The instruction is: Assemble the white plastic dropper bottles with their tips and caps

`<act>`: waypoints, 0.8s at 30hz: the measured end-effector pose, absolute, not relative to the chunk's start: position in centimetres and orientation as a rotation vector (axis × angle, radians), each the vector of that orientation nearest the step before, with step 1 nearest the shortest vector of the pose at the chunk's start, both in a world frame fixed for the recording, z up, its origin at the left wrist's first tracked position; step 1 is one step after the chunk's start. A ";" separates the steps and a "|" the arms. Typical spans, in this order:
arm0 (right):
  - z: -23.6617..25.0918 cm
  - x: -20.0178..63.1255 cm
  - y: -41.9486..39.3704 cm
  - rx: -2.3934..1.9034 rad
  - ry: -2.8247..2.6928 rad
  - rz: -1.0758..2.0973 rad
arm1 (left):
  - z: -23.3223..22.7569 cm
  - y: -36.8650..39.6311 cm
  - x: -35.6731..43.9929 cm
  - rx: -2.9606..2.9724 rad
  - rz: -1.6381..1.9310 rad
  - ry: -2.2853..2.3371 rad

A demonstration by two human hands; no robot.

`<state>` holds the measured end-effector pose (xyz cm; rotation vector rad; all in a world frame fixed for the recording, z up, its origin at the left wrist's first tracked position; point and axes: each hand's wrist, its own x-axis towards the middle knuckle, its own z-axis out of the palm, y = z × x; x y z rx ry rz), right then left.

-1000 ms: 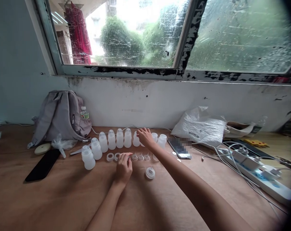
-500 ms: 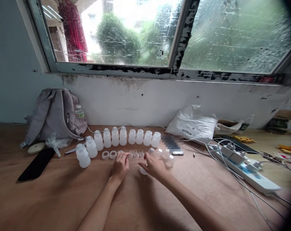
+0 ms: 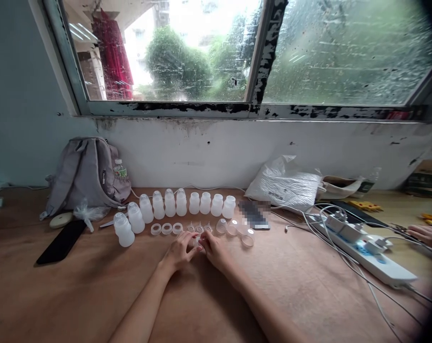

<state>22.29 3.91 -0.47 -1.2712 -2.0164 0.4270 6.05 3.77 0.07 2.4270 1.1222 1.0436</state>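
Hands met at counter (image 3: pixel 94 295) centre: left hand (image 3: pixel 178 252) and right hand (image 3: pixel 213 248) are pinched together on one small clear part (image 3: pixel 199 242). Beyond them, loose rings (image 3: pixel 166 228), nipples (image 3: pixel 199 227) and caps (image 3: pixel 247 237) are laid unassembled. Six bottles (image 3: pixel 158 206) are judged capped; four open bottles (image 3: pixel 211 204) remain.

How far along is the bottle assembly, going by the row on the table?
About six bottles at the left of the row look capped. Four open bottles at the right have none. The left hand and right hand meet over a small clear part, too hidden to identify. Left over: three rings, small nipples and clear caps lying loose.
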 end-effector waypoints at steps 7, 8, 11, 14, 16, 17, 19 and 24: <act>-1.4 22.6 3.7 -1.172 -2.025 0.471 | -0.4 4.0 6.4 2.500 1.011 1.154; -1.4 22.6 3.7 -1.162 -2.026 0.468 | -0.4 4.0 6.4 2.501 1.014 1.163; -1.4 22.6 3.7 -1.170 -2.016 0.481 | -0.4 4.0 6.4 2.506 1.030 1.170; -1.3 22.8 3.7 -1.198 -1.984 0.527 | -0.1 3.8 6.4 2.514 1.028 1.144; -1.2 22.9 3.7 -1.191 -1.959 0.565 | 0.1 3.7 6.4 2.523 1.016 1.135; -1.1 23.0 3.7 -1.185 -1.950 0.586 | 0.1 3.7 6.3 2.527 1.009 1.136; -0.9 23.2 3.7 -1.179 -1.936 0.617 | 0.1 3.7 6.1 2.534 0.997 1.152; -0.8 24.2 4.4 -1.295 -1.822 0.454 | 0.1 4.3 4.9 2.514 0.962 1.274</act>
